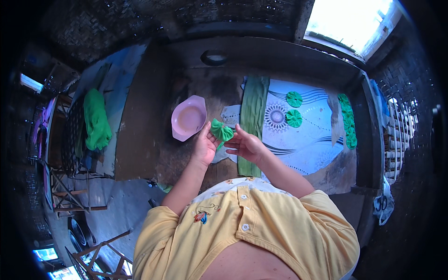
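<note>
A piece of bright green cloth (220, 131), gathered into pleats, is between my two hands over the table. My left hand (204, 148) grips it from the left, with its fingertips behind the folds. At its right edge is my right hand (248, 145), thumb and forefinger close together as in a pinch. What those fingers hold, perhaps a thread or needle, is too small to make out. Two round gathered green rosettes (294, 118) lie apart on a white patterned sheet (308, 149) to the right.
A pink bowl (175, 122) stands just left of my hands. The long dark green cloth strip (253, 126) crosses the table. Several green rosettes (346, 121) line the right side. Raised boards (224, 49) edge the table. Bunched green cloth (97, 122) lies on the surface at left.
</note>
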`<state>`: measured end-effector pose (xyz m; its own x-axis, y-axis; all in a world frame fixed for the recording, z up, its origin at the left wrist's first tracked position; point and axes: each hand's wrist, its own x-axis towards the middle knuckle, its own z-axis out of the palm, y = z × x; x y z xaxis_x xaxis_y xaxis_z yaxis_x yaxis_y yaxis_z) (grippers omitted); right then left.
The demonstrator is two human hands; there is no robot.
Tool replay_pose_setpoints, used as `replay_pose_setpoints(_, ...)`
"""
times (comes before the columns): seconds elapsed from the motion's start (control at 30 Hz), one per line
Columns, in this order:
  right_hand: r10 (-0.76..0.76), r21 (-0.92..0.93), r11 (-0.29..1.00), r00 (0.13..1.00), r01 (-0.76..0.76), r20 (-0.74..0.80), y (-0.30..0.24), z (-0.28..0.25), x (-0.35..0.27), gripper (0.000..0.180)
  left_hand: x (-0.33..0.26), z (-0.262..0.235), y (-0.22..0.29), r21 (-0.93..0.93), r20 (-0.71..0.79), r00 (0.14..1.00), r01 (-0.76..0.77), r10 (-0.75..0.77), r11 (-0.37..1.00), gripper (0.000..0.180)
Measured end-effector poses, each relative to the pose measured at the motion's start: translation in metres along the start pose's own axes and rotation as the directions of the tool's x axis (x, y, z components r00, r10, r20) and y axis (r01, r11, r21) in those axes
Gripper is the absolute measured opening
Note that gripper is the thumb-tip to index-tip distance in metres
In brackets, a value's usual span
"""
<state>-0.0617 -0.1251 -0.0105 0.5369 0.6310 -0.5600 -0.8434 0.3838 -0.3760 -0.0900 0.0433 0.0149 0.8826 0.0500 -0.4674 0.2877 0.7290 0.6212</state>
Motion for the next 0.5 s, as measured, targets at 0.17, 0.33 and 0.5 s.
replay_pose_setpoints(0.17,-0.504,-0.332,0.835,0.853,0.440,-0.136,0.007,0.013,-0.009,0.011,-0.001,0.002,-0.012,0.205,0.067,0.994,-0.096,0.083,0.974,0.021)
replay_pose_setpoints(0.33,-0.874,-0.892,-0.045,0.415,0.449,0.253,0.004,0.017,-0.016,0.008,-0.005,0.006,-0.021,0.481,0.095,0.969,-0.245,0.228,0.842,0.026)
replay_pose_setpoints(0.5,-0.733,-0.748,-0.448,0.277,0.490,0.621,-0.008,0.022,-0.027,0.019,-0.009,0.010,-0.018,0.544,0.132,0.959,-0.281,0.250,0.791,0.025)
